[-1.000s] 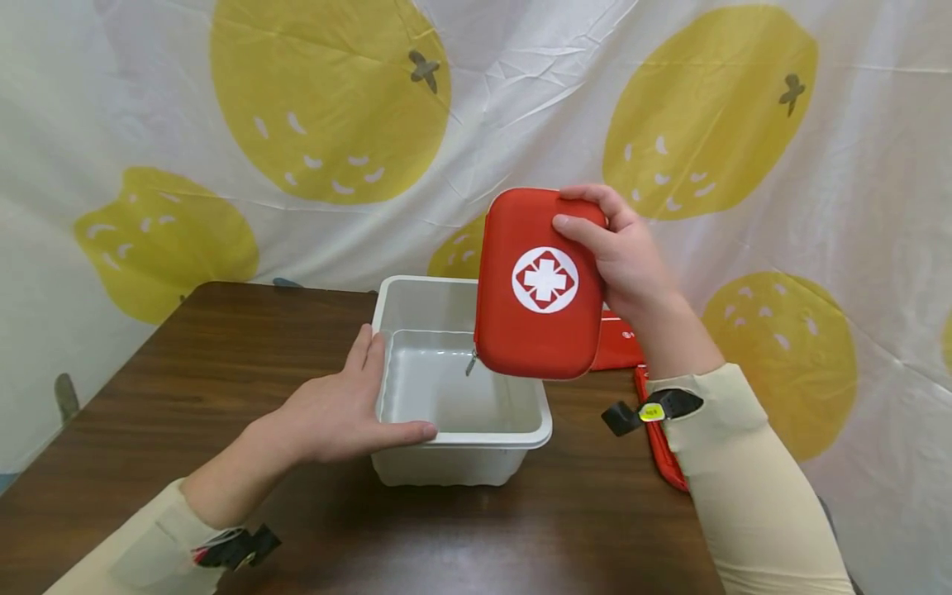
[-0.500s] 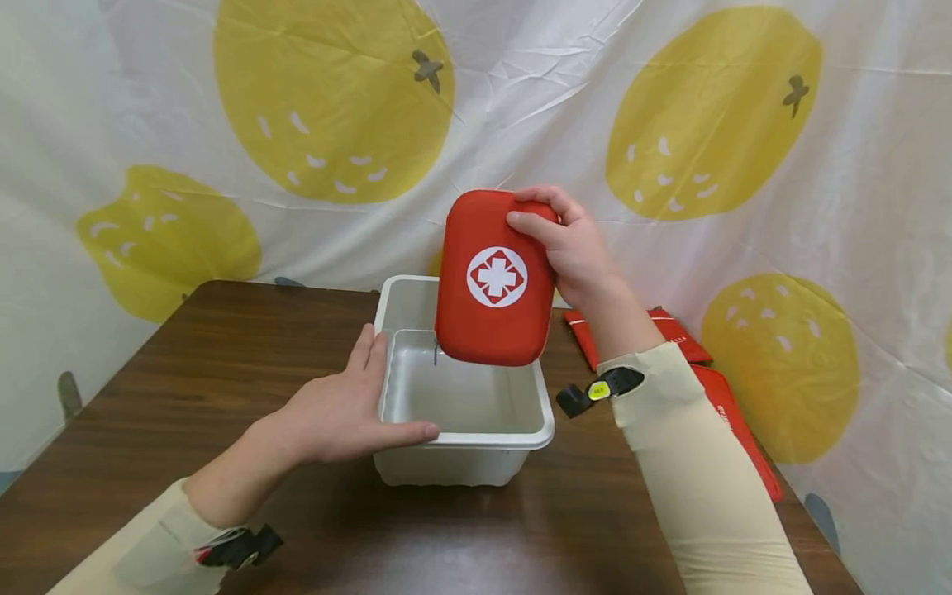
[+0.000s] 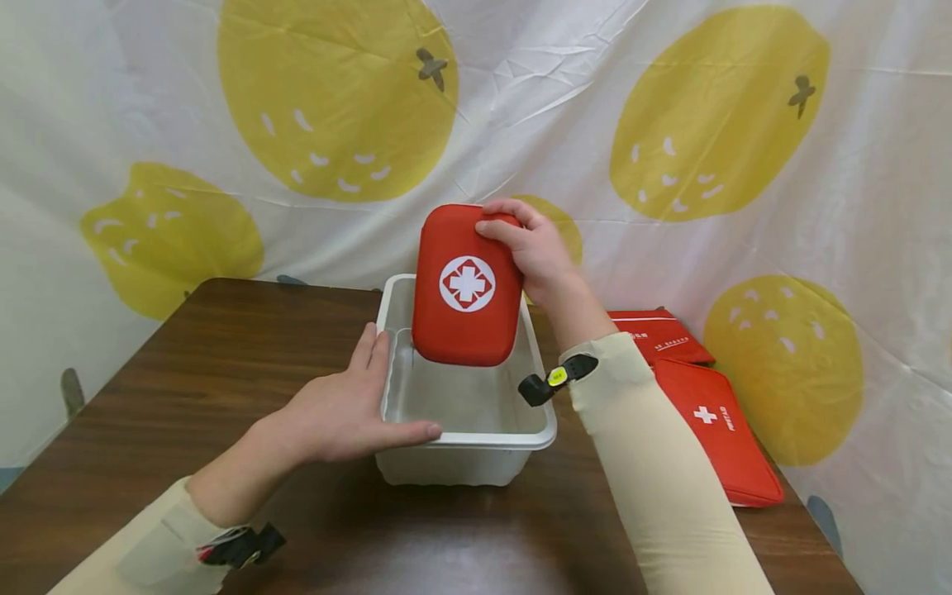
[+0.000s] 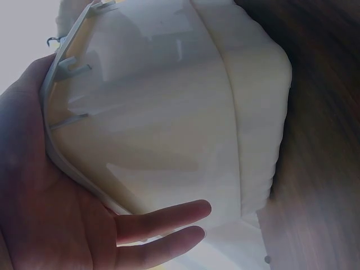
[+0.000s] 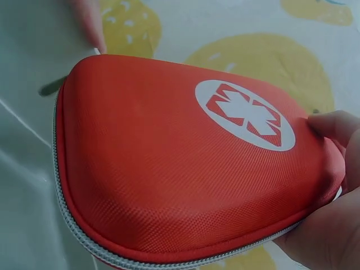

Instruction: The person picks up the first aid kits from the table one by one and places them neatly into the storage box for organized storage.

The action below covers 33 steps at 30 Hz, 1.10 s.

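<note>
On my remote head feed, the right hand (image 3: pixel 541 254) grips a red, rounded-rectangular zip case (image 3: pixel 464 335) over a white rectangular plastic tub (image 3: pixel 457 465), left of two flat red pouches (image 3: pixel 717 438). My left-wrist feed shows the left hand (image 4: pixel 62 216) straight-fingered against the tub; by right-wrist feed, I see the case pinched at one end.

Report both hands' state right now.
Left hand: open, touching the white bin.
Right hand: closed, holding the red case near one corner.
</note>
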Motion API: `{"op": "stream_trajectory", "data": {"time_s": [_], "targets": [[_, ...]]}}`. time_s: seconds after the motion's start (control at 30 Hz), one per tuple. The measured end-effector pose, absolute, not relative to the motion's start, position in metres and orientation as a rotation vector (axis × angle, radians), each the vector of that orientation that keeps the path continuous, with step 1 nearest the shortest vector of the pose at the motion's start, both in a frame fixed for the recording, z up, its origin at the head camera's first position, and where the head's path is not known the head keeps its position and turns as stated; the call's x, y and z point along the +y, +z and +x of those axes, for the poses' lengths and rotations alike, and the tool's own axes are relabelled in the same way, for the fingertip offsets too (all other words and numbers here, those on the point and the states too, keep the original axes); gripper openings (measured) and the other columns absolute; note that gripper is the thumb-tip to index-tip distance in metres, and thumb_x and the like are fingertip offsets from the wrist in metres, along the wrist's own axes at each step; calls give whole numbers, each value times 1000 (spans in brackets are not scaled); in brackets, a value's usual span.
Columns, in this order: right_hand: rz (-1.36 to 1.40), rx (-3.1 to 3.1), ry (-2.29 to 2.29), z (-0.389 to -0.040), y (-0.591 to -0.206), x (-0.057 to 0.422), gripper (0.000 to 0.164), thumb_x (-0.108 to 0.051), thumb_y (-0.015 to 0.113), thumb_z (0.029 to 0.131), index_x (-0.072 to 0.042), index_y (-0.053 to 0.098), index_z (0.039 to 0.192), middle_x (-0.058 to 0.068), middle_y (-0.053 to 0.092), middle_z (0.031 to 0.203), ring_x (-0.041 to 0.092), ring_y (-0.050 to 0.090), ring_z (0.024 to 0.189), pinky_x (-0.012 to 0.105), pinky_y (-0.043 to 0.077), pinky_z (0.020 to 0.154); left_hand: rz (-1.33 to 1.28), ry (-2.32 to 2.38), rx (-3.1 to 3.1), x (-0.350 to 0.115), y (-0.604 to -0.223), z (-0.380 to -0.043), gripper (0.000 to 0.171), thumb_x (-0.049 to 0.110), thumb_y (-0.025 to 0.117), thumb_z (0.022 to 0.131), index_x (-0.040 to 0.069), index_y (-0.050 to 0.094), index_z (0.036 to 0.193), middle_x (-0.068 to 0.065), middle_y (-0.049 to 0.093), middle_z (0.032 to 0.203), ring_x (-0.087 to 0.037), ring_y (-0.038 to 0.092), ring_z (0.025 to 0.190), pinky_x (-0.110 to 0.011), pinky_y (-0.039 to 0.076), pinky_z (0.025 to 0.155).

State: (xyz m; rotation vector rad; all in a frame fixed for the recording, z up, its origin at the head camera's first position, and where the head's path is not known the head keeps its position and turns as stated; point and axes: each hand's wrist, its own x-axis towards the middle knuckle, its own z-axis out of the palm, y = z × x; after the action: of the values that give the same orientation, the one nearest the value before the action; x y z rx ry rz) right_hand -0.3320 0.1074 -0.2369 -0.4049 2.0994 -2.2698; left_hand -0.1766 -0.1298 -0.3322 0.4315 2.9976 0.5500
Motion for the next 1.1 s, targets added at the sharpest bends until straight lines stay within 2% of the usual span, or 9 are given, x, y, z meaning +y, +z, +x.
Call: {"op": "stream_trajectory", "data": {"time_s": [0.3,0.63,0.77,0.97,1.1], "targets": [[-322,2135,-2174,-339,-248,92,14,-17,74,90,-19,71,104,4,67,96,21,67,82,30,57,72,419,540,2981,-128,-331,-177,145,101,47,65,4,2,164,-16,-4,172,-29,72,96,-45,56,78],[-188,2175,-2068,-341,-267,85,15,-15,74,89,-19,75,103,3,68,101,21,66,84,32,56,73,421,536,2979,-126,-332,-175,144,100,47,66,5,1,164,-16,-5,172,-31,72,96,-47,56,81],[-197,2182,-2021,-343,-274,85,14,-14,73,89,-18,74,103,2,67,103,21,66,85,31,56,73,421,536,2977,-126,-332,-174,144,100,48,66,5,1,164,-16,-5,171,-29,72,94,-46,56,81],[-259,2205,-1869,-343,-281,84,11,-14,73,91,-15,72,101,5,68,97,22,69,83,34,59,72,416,550,2955,-128,-330,-173,142,98,50,68,5,1,164,-17,-6,171,-26,71,92,-41,56,74],[-323,2193,-1813,-346,-288,84,10,-10,73,90,-11,70,99,2,65,97,19,68,79,32,59,71,422,555,2955,-128,-329,-172,141,97,51,69,5,1,164,-18,-5,171,-27,71,93,-43,56,75]]}}
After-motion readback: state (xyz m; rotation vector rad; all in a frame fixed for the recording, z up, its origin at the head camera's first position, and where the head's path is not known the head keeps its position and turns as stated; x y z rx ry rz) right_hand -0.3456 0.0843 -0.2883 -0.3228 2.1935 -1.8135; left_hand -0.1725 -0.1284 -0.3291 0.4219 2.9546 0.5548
